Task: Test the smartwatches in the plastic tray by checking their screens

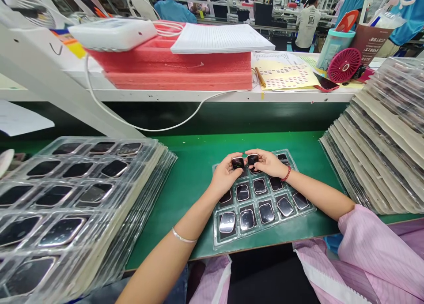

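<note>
Left: stack of filled trays point(145, 189). Centre: left hand point(226, 174) grips one square dark-faced unit point(237, 163); beside it, right hand point(267, 163) grips a second unit point(252, 159), both over a clear tray point(216, 229) on the green bench point(188, 198). Right: leaning tray stack point(374, 158).

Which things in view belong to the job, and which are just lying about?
Job, apparently: one device in left hand, another device in right hand, clear tray below, left tray stack, right tray stack.

Lying about, seemingly: lined pad, phone, teal cup, pink wheel.

Factory workshop: green worktop point(185, 163), tall tray stacks point(374, 154), co-workers point(307, 26) beyond
</note>
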A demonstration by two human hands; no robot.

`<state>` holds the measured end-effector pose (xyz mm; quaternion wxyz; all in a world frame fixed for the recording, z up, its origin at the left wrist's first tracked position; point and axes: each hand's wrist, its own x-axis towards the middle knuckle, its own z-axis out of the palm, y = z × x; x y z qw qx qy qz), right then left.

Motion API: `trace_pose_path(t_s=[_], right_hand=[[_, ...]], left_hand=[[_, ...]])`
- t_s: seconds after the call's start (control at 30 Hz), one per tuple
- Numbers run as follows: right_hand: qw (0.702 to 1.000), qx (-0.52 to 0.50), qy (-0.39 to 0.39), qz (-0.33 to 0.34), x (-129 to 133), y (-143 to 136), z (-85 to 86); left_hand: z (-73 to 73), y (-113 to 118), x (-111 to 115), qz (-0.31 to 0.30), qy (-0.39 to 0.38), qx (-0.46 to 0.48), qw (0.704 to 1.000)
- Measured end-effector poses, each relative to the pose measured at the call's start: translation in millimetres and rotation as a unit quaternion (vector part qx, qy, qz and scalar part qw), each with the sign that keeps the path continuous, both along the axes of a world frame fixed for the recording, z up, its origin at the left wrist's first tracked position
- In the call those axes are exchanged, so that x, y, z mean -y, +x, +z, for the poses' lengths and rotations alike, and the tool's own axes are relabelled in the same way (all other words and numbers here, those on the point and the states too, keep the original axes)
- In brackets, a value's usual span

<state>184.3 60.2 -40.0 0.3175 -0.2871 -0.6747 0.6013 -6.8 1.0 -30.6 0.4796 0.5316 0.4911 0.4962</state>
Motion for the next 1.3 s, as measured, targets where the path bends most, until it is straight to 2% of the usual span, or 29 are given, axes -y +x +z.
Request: trace_pose_path(t_s=[0.17,0.73,1.07,1.3], right_hand=[[1.0,0.018,-0.001,0.0,0.9,-0.3,1.4],[1.0,0.001,0.01,0.001,-1.3,-0.6,-2.2],[1.0,-0.005,-0.015,0.004,0.0,1.0,1.6],[1.0,-0.016,-0.016,0.017,-0.1,1.2,2.2]], left_hand=[[2.2,0.1,1.0,-0.01,-0.027,0.018,0.999],[0.6,0.9,0.4,-0.01,-0.019,0.035,0.999],[11.0,0.7,3.0,-0.001,-0.051,0.033,0.998],[12.1,0.7,3.2,-0.005,-0.05,0.045,0.998]])
